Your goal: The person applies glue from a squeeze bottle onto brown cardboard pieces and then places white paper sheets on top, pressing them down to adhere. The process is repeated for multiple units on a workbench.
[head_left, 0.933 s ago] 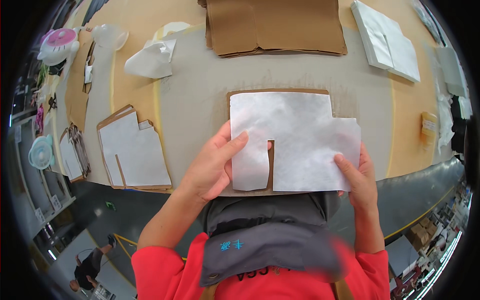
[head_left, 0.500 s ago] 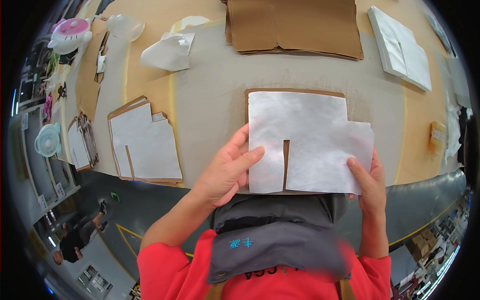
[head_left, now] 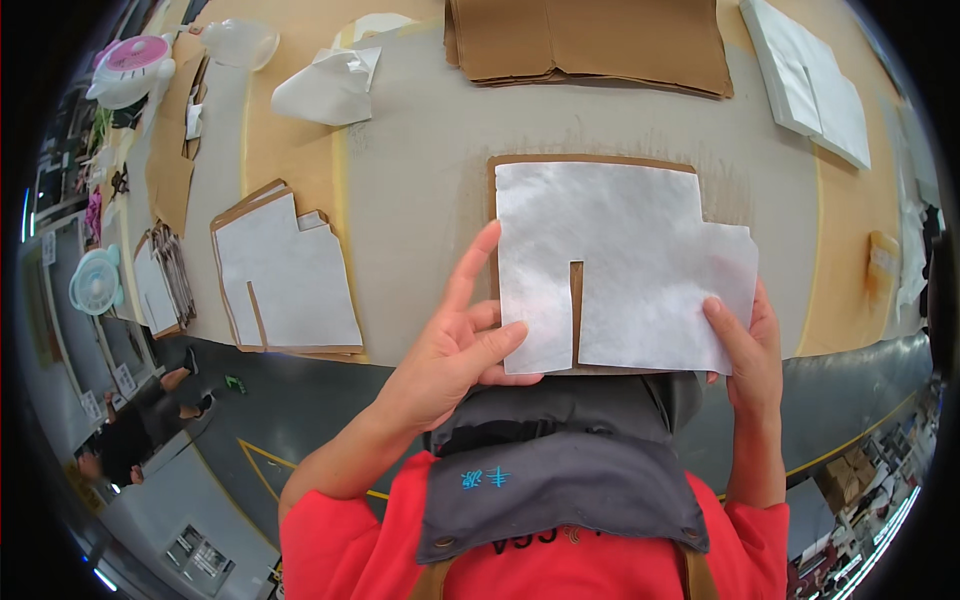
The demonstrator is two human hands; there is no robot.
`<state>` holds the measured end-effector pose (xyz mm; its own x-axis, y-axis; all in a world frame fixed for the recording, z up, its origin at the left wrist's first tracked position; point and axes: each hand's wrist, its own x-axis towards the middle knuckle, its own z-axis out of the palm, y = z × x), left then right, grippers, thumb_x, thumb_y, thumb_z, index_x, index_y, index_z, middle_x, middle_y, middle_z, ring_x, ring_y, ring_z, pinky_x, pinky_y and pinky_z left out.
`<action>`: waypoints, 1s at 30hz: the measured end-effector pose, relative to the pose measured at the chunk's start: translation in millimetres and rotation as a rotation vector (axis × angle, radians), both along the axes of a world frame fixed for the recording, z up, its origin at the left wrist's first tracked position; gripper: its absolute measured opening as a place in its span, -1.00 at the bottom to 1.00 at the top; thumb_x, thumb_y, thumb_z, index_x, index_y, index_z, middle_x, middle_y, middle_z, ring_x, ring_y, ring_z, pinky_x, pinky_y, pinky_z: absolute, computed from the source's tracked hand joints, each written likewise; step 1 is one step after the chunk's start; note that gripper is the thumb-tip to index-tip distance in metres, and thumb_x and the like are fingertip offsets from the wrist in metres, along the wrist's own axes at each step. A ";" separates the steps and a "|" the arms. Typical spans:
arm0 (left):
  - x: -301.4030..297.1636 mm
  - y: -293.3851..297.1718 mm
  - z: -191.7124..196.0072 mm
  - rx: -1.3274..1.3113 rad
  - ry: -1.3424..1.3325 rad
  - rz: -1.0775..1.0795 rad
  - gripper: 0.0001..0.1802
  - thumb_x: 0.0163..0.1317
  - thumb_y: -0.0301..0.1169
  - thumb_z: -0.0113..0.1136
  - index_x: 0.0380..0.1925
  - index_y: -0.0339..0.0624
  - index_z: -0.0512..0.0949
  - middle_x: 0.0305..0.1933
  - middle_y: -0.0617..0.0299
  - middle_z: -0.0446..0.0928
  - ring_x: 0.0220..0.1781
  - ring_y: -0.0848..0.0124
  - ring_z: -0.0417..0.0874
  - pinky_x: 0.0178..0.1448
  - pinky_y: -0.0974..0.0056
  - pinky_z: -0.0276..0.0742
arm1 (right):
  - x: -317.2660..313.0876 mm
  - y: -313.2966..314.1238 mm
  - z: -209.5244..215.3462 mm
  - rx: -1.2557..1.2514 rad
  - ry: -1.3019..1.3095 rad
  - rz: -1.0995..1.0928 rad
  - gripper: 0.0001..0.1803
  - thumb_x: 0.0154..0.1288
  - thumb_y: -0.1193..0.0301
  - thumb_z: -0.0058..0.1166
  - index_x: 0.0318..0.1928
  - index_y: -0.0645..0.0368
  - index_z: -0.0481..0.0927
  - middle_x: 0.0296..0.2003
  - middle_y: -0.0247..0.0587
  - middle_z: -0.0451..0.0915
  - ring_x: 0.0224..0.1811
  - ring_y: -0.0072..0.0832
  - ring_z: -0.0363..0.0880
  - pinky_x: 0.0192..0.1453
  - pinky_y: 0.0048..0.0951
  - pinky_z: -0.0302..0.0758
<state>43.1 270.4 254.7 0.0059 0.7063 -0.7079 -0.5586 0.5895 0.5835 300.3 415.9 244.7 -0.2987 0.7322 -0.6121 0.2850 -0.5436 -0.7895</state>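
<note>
A white fabric piece (head_left: 630, 260) with a narrow slot cut up from its near edge lies on a brown cardboard template (head_left: 590, 162) at the table's near edge. My left hand (head_left: 455, 345) grips the piece's near left edge, thumb on top and index finger stretched up along the side. My right hand (head_left: 750, 345) pinches its near right corner, thumb on top. Both hands hold the white piece and the cardboard under it together.
To the left lies a stack of similar white pieces on cardboard (head_left: 285, 275). A brown cardboard pile (head_left: 590, 40) sits at the back, white sheets (head_left: 810, 75) at the back right, crumpled white fabric (head_left: 325, 85) and a pink fan (head_left: 130, 65) at the back left.
The white piece with its cardboard has shifted slightly right along the near edge with both hands still on it; my left index finger now stretches up beside its edge.
</note>
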 end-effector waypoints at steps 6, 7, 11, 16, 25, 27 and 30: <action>-3.0 -4.9 -1.8 -0.048 -0.004 -0.157 -0.43 0.44 -0.46 0.08 0.43 -0.19 0.25 0.06 0.35 0.45 -0.22 0.70 0.42 0.02 0.26 0.77 | 2.2 -0.1 -2.5 0.006 0.020 0.008 -0.44 0.37 0.39 0.15 0.32 0.26 0.34 -0.20 -0.25 0.61 -0.49 -0.70 0.57 -0.72 -0.65 0.37; -2.5 -4.4 -0.5 -0.056 0.008 -0.155 -0.46 0.44 -0.45 0.09 0.40 -0.23 0.31 0.05 0.37 0.45 -0.24 0.71 0.41 0.01 0.27 0.77 | 2.1 0.0 -2.5 0.004 0.021 0.012 -0.44 0.37 0.38 0.15 0.31 0.26 0.34 -0.20 -0.25 0.61 -0.49 -0.70 0.57 -0.72 -0.65 0.37; -4.9 -7.8 -4.0 -0.078 0.013 -0.194 -0.46 0.44 -0.42 0.10 0.39 -0.26 0.32 0.13 0.36 0.46 -0.24 0.71 0.41 -0.03 0.29 0.78 | 1.1 -0.6 -1.7 0.007 0.028 0.017 -0.45 0.38 0.37 0.16 0.31 0.26 0.35 -0.21 -0.26 0.61 -0.50 -0.71 0.56 -0.73 -0.65 0.36; -6.1 -8.8 -3.9 -0.108 0.012 -0.216 -0.48 0.45 -0.39 0.09 0.37 -0.26 0.35 0.28 0.32 0.43 -0.23 0.70 0.40 -0.10 0.32 0.78 | -0.1 -1.4 -2.3 0.019 0.011 0.021 -0.45 0.38 0.35 0.16 0.30 0.26 0.36 -0.23 -0.28 0.60 -0.52 -0.72 0.55 -0.72 -0.65 0.35; -7.4 -9.4 -4.1 -0.075 0.020 -0.227 -0.49 0.46 -0.40 0.08 0.35 -0.33 0.35 0.42 0.10 0.35 0.23 0.23 0.61 -0.25 0.36 0.78 | -0.5 -3.4 -0.4 0.021 -0.029 0.025 -0.47 0.37 0.35 0.17 0.27 0.28 0.39 -0.24 -0.27 0.61 -0.52 -0.71 0.55 -0.72 -0.64 0.35; -7.6 -10.9 -5.7 -0.071 0.030 -0.233 -0.49 0.46 -0.39 0.08 0.35 -0.33 0.35 0.42 0.10 0.36 0.20 0.25 0.63 -0.27 0.36 0.78 | -0.4 -3.1 -0.7 0.022 -0.033 0.024 -0.48 0.37 0.35 0.17 0.27 0.28 0.39 -0.24 -0.26 0.61 -0.52 -0.70 0.55 -0.72 -0.64 0.35; -7.7 -11.3 -6.5 -0.068 0.043 -0.245 -0.50 0.46 -0.39 0.08 0.35 -0.32 0.36 0.41 0.10 0.37 0.16 0.28 0.64 -0.31 0.36 0.78 | 1.8 -3.4 -2.2 0.020 -0.033 0.024 -0.48 0.37 0.36 0.17 0.26 0.28 0.39 -0.23 -0.24 0.61 -0.51 -0.70 0.56 -0.72 -0.63 0.35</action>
